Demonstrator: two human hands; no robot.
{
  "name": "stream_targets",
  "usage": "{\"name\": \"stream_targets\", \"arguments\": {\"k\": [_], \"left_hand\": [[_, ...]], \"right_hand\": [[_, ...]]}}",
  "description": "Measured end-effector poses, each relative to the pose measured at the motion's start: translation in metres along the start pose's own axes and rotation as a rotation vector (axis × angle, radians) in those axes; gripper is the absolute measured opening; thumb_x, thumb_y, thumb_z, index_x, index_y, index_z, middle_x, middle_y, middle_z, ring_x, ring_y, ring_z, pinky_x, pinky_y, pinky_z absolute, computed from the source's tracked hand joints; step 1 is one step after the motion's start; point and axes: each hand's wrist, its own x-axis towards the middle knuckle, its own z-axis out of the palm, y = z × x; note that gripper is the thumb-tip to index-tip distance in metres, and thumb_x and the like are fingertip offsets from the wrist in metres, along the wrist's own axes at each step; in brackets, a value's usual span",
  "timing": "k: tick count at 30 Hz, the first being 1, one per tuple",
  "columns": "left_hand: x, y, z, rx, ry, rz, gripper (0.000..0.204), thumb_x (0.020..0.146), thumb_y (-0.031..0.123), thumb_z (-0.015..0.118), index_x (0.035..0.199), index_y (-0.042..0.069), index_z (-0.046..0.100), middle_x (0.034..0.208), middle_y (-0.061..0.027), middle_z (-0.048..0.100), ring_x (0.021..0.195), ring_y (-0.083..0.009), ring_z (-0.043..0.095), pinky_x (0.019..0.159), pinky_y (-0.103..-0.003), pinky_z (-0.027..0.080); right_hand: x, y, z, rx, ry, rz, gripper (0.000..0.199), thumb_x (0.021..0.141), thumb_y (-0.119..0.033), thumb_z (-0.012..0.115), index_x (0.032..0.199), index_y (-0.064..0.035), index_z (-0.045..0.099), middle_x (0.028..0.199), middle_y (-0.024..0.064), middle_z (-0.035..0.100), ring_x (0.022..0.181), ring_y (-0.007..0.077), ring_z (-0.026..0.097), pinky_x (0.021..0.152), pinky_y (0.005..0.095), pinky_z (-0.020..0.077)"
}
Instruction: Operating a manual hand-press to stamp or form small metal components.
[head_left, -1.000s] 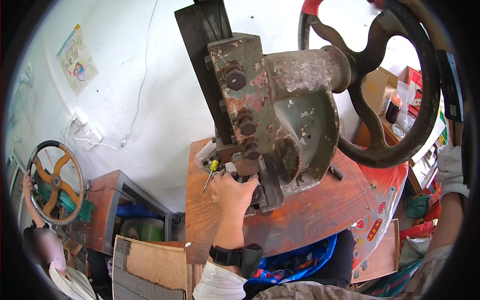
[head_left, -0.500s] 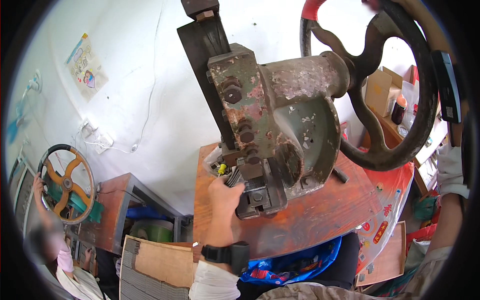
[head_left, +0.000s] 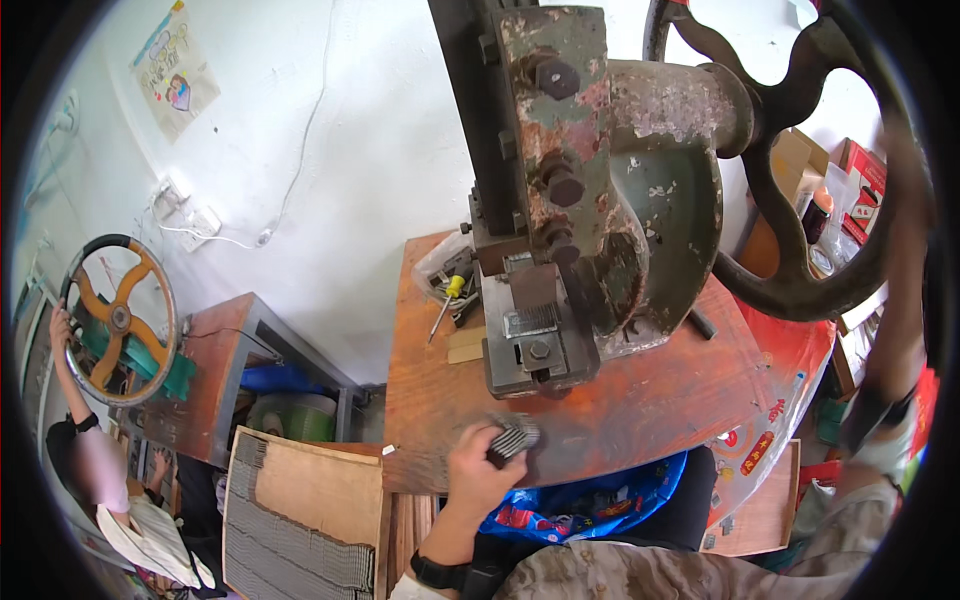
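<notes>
**Hand close to the press, wheel arm blurred**

Far out at 9 o'clock I see a co-worker's hand on an orange-spoked wheel; that is well apart from my own work. At 7 o'clock an open tray holds rows of small grey strips.

My left hand sits at 6 o'clock on the near edge of the wooden table, curled shut around a small stack of ribbed metal pieces. The stack lies just below the die block of the rusty press, near it but not touching. I judge the main risk to be here: if the wheel turns while my fingers feed the stack in, they could be pinched. A loose hold could also let pieces slide off the edge.

At 3 o'clock my right hand is raised along the rim of the big handwheel. It is smeared, so I cannot tell whether it grips the rim. A screwdriver lies behind the press.
</notes>
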Motion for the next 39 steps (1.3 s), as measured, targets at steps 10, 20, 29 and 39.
{"name": "stream_targets", "arguments": {"k": [10,20,29,39], "left_hand": [[0.008,0.017,0.014,0.273,-0.137,0.056,0.049,0.057,0.013,0.08,0.101,0.005,0.061,0.09,-0.0092,0.059,0.09,-0.0298,0.053,0.081,-0.043,0.039],[0.004,0.008,0.016,0.165,-0.061,-0.08,0.066,0.059,0.011,0.082,0.117,0.005,0.053,0.095,-0.0123,0.061,0.088,-0.0288,0.058,0.078,-0.04,0.046],[0.016,0.026,0.023,0.385,-0.174,0.076,0.05,0.062,0.015,0.079,0.106,0.003,0.058,0.092,-0.0155,0.06,0.084,-0.0341,0.056,0.075,-0.042,0.046],[-0.014,0.036,-0.008,-1.26,-0.218,-0.846,0.027,0.084,0.014,0.065,0.1,-0.006,0.057,0.085,-0.0093,0.061,0.068,-0.0166,0.055,0.062,-0.03,0.045]], "right_hand": [[-0.106,-0.149,0.231,0.82,-0.396,0.423,0.06,0.069,-0.015,0.071,0.125,-0.0042,0.051,0.121,0.0174,0.054,0.111,0.0364,0.051,0.093,0.0437,0.0431],[-0.093,-0.161,0.22,0.375,-0.516,0.256,0.053,0.073,-0.033,0.066,0.125,-0.0274,0.055,0.131,0.0063,0.047,0.118,0.0314,0.045,0.091,0.0506,0.0412],[-0.116,-0.151,0.224,0.464,-0.452,0.415,0.05,0.075,-0.021,0.069,0.122,-0.0123,0.057,0.121,0.0103,0.055,0.115,0.0318,0.048,0.091,0.0459,0.0414],[-0.155,-0.139,0.215,0.642,-0.176,0.753,0.027,0.073,-0.005,0.067,0.1,-0.0009,0.064,0.099,0.0152,0.063,0.093,0.0333,0.058,0.083,0.0408,0.0473]]}}
